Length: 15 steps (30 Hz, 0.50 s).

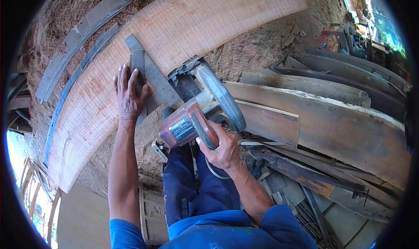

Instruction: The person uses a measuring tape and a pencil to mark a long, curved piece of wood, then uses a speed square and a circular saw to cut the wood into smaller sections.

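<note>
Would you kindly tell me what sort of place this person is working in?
It is probably a woodworking yard or rough workshop: the right hand holds a power saw, a wide plank lies ahead, and long boards are piled to the right.

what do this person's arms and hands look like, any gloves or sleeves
The left hand and right hand are bare, with no gloves or watch visible. The forearms are bare too, below blue short sleeves.
</note>
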Available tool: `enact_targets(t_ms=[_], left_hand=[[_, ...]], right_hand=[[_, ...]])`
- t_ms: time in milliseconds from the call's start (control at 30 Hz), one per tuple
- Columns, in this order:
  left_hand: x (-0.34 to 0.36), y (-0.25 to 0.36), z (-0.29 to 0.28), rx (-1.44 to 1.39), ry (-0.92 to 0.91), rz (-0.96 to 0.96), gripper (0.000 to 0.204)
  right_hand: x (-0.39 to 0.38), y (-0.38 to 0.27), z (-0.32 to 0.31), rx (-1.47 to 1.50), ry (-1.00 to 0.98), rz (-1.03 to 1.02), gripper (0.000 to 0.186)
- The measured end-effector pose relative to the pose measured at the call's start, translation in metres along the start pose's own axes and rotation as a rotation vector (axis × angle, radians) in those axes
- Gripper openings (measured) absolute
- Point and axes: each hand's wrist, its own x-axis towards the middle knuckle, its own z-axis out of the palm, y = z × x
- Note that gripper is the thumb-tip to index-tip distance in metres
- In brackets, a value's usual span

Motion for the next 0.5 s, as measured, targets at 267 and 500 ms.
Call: enact_targets(t_ms=[267,500], left_hand=[[0.017,-0.007,-0.010,0.232,-0.075,-0.016,0.080],[0.017,-0.009,-0.007,0.144,-0.100,-0.025,0.076]], right_hand=[[0.003,-0.002,-0.004,-0.022,-0.030,0.022,0.049],[0.000,-0.006,-0.002,-0.078,0.021,0.039,0.036]])
